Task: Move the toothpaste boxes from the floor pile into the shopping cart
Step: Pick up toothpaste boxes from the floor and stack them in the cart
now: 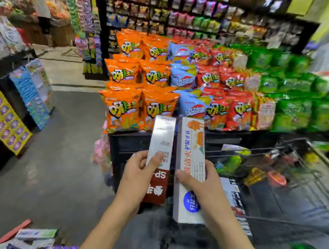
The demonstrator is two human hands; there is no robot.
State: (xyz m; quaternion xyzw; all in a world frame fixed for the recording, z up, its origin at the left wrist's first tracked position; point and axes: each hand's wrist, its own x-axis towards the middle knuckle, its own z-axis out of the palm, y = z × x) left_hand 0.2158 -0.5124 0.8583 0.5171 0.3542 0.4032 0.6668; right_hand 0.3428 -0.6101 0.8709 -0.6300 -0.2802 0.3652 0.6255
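Toothpaste boxes fill both hands: the left hand [138, 173] has its grip clenched round a silver-and-red box [160, 154], the right hand [200, 185] round a white box [191, 163], side by side, left of the shopping cart [282, 189]. More boxes [34, 237] lie on the floor, near left.

Shopping cart [280, 221] right, floor pile [34, 237] left, snack display [181, 83] ahead.

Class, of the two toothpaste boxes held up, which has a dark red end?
The silver box in the left hand; the right hand holds a white box with a blue circle.
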